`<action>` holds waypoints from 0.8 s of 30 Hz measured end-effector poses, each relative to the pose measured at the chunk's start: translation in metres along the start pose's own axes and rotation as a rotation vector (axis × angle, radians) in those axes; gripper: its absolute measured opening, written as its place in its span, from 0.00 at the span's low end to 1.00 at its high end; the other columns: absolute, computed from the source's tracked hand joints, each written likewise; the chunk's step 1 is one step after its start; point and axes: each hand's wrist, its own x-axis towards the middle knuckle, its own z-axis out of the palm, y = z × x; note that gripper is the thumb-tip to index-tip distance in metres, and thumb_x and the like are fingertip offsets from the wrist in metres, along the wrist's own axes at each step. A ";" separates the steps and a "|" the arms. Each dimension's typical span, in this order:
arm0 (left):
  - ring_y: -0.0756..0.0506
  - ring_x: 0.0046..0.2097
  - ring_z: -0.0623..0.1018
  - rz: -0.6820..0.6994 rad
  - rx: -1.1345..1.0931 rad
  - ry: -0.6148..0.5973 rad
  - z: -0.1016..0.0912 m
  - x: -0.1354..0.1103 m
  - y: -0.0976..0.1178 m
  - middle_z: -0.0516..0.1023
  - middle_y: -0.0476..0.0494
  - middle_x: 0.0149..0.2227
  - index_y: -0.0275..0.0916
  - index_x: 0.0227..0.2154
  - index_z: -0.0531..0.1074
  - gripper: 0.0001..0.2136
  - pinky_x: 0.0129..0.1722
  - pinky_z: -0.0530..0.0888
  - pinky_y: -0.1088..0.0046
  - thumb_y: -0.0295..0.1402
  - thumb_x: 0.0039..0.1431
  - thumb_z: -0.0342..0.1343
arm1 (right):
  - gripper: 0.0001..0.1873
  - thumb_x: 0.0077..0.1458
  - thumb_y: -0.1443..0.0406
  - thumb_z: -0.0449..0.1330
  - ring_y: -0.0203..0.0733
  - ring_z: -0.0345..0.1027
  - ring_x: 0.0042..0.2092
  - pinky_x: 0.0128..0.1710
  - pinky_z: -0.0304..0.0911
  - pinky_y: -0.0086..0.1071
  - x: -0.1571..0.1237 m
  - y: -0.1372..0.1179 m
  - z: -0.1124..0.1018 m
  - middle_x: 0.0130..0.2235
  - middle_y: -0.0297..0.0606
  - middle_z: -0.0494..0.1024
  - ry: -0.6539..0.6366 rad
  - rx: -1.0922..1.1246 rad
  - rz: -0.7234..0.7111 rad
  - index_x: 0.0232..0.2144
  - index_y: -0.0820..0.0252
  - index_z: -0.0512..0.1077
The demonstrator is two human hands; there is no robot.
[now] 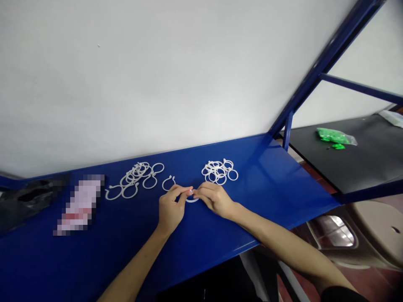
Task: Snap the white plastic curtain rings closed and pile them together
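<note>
My left hand [171,208] and my right hand [218,199] meet over the blue table, fingertips pinched at the two ends of a white plastic curtain ring [192,201]. Its lower curve shows below my fingers; the fingers partly cover its ends. Just beyond my left hand lies a single ring [163,185] with its ends apart. Farther left is a loose heap of white rings [135,172], several of them with visible gaps. Past my right hand sits a second pile of rings [218,170], which look closed.
A blue metal table [220,235] stands against a white wall [141,84]. At left are a black plastic bag [28,201] and a blurred pink-and-red packet [82,201]. A blue frame post [315,69] rises at right, beside a black table [333,167], a green-filled bag [335,136] and a stool [378,226].
</note>
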 end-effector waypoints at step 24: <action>0.34 0.44 0.74 0.260 0.831 0.043 -0.025 0.023 -0.044 0.80 0.38 0.39 0.39 0.47 0.75 0.13 0.44 0.66 0.56 0.34 0.64 0.51 | 0.06 0.62 0.65 0.61 0.44 0.68 0.40 0.45 0.65 0.40 -0.010 0.071 -0.083 0.38 0.40 0.78 0.189 -0.355 0.464 0.38 0.57 0.78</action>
